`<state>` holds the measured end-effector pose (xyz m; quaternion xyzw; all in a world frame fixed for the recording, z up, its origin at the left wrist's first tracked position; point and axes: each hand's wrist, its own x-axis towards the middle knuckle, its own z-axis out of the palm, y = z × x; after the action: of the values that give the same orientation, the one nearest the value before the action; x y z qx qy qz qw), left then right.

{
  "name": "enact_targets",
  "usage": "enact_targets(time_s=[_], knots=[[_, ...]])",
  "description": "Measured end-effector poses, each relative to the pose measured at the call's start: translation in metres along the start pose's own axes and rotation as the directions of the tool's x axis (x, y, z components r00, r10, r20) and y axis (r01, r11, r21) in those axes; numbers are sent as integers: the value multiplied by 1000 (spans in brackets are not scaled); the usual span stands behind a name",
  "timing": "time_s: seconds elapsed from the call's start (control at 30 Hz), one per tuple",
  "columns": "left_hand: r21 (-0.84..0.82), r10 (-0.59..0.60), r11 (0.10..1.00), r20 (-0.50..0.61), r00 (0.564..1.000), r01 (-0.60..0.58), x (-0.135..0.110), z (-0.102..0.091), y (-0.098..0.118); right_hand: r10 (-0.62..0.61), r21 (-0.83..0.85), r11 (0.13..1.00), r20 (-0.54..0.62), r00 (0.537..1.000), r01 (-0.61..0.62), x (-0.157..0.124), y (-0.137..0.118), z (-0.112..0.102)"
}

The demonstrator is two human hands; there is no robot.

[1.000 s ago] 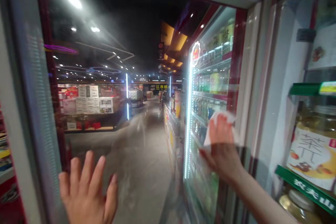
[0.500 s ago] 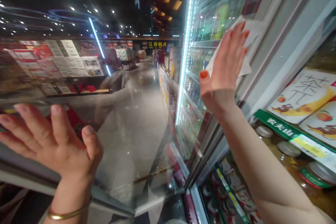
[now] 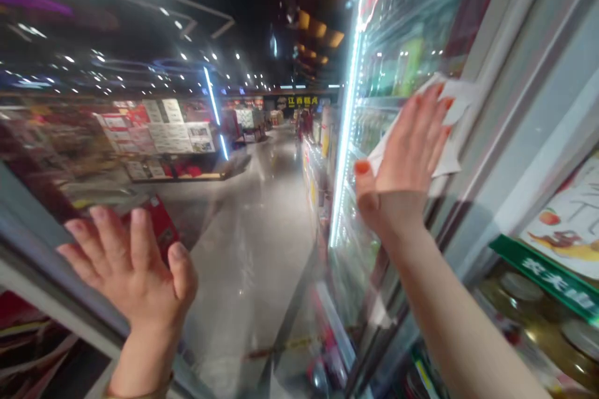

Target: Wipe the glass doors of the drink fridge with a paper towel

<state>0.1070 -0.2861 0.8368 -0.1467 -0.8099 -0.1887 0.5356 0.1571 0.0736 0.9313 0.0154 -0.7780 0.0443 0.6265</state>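
Note:
My right hand (image 3: 402,168) presses a white cloth (image 3: 452,121) flat against the glass door of a drinks cooler (image 3: 402,56), with its fingers together and the cloth showing past them. Bottles stand on shelves behind that glass, blurred by glare. My left hand (image 3: 133,268) is open, fingers spread, palm towards a second glass pane (image 3: 60,224) at the lower left. It holds nothing. A bright LED strip (image 3: 349,149) runs down the cooler door to the left of my right hand.
Jars and a green shelf label (image 3: 543,277) sit in a shelf unit at the lower right. A long shiny aisle floor (image 3: 248,243) runs ahead between the cooler row and poster-covered displays (image 3: 163,134). A distant figure (image 3: 305,123) stands down the aisle.
The view has rolled and shifted. My left hand has moved up and right from the lower left corner. My right hand and the cloth sit lower in the picture, still on the glass.

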Motion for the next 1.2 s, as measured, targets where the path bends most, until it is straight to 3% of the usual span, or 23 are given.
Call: enact_targets(time_s=[0.07, 0.17, 0.23, 0.3, 0.33, 0.37, 0.43, 0.5, 0.53, 0.6, 0.63, 0.67, 0.73, 0.8, 0.83, 0.87, 0.93, 1.0, 1.03, 1.07, 1.1, 1.13, 1.2], knots=[[115, 128, 987, -152, 980, -111, -2, 5, 4, -194, 15, 981, 45, 980, 194, -28, -22, 8], [144, 153, 982, -251, 956, -120, -2, 15, 7, -521, 37, 853, 80, 850, 520, -87, -25, 28], [134, 140, 985, -265, 954, -108, -2, 19, 8, -447, -12, 893, 79, 891, 449, -102, -5, 35], [115, 135, 988, -278, 951, -107, -2, 21, 8, -220, -55, 973, 38, 975, 222, -86, 13, 32], [104, 133, 989, -284, 950, -108, -3, 21, 8, -100, -64, 993, 2, 995, 100, -72, 15, 30], [94, 132, 990, -286, 949, -109, -3, 22, 7, -13, -64, 998, -34, 999, 10, -58, 10, 29], [78, 128, 991, -283, 950, -110, -3, 23, 7, 10, -65, 998, -75, 997, -15, -42, -16, 31], [61, 128, 991, -280, 951, -116, -3, 24, 7, -174, -88, 982, -35, 984, 170, -54, -48, 37], [52, 126, 992, -282, 951, -116, -3, 25, 7, -319, -94, 944, 3, 948, 318, -69, -59, 41], [36, 118, 993, -290, 950, -112, -2, 26, 7, -530, -95, 839, 71, 845, 535, -99, -59, 46], [29, 115, 993, -290, 950, -111, -2, 27, 7, -544, -99, 829, 88, 835, 550, -108, -47, 47], [24, 112, 994, -290, 950, -110, -2, 28, 8, -481, -109, 866, 82, 873, 488, -110, -31, 46], [16, 109, 994, -298, 948, -109, -1, 30, 9, -181, -110, 978, -6, 983, 179, -88, 1, 40], [17, 107, 994, -313, 944, -107, -2, 32, 9, 92, -54, 994, -129, 987, -99, -47, 12, 37], [23, 107, 994, -321, 941, -105, -2, 33, 9, 137, -26, 989, -169, 976, -143, -28, 4, 37], [32, 109, 994, -326, 939, -104, -3, 34, 9, 109, -24, 993, -170, 979, -115, -16, -10, 39], [53, 120, 993, -337, 934, -109, -3, 35, 8, -159, -63, 986, -83, 984, 154, -13, -49, 44], [70, 130, 991, -348, 928, -113, -2, 36, 6, -517, -88, 853, -14, 856, 514, -31, -76, 48], [77, 134, 990, -352, 926, -114, -2, 36, 6, -618, -94, 783, 6, 786, 615, -42, -77, 49], [85, 141, 989, -354, 925, -118, -1, 36, 6, -646, -105, 758, 12, 763, 644, -49, -69, 48], [91, 149, 988, -351, 924, -125, -1, 35, 6, -604, -121, 791, 6, 797, 600, -51, -54, 45], [96, 157, 987, -349, 924, -132, 0, 35, 7, -500, -138, 859, -14, 866, 493, -46, -35, 42], [98, 166, 985, -347, 923, -140, 1, 33, 9, -198, -146, 972, -87, 976, 184, -21, 0, 33]])
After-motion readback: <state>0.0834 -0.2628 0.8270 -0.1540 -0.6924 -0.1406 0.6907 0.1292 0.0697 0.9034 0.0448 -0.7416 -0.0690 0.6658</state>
